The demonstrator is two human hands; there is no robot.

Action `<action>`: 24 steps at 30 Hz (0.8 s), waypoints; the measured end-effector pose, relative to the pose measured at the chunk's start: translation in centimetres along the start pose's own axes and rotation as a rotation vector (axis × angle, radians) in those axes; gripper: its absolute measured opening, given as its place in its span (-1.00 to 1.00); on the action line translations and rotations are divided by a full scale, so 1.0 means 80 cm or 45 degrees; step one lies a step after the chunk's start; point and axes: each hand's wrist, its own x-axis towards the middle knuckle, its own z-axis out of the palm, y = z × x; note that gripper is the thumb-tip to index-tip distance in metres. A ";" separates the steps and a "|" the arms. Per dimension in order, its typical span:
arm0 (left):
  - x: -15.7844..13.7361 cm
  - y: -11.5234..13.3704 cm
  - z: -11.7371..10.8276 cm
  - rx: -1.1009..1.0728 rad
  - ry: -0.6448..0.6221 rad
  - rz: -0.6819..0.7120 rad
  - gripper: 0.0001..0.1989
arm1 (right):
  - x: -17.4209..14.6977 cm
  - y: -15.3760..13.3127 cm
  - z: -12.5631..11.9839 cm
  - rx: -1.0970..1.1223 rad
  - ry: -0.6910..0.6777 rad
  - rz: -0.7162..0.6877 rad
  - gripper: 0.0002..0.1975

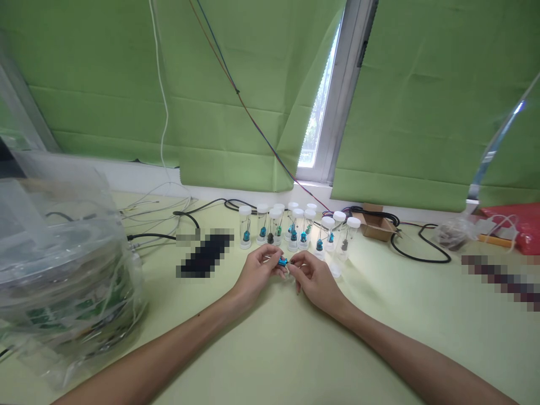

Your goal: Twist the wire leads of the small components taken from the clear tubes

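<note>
Between my hands is a small blue part (pixel 282 262) with a darker tip at its right end. My left hand (pixel 262 266) pinches it between thumb and fingers. The fingers of my right hand (pixel 311 274) are closed at the dark end of the same part. Just beyond my hands stand several clear tubes (pixel 245 229) with white caps. Most hold a small blue or green piece with thin wire-like stems; a couple hold dark brown ones. A loose white cap (pixel 334 270) lies by my right hand.
On the left stands a large plastic-wrapped bundle (pixel 71 292). Black cable (pixel 198 214) and a small cardboard box (pixel 375 223) lie along the back. A red bag (pixel 517 225) is at the far right. Green blinds (pixel 236 135) hang behind the table (pixel 287 360).
</note>
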 end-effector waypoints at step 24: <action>-0.002 0.002 0.001 0.059 -0.021 0.048 -0.78 | -0.001 0.003 0.001 0.079 -0.006 0.015 -0.76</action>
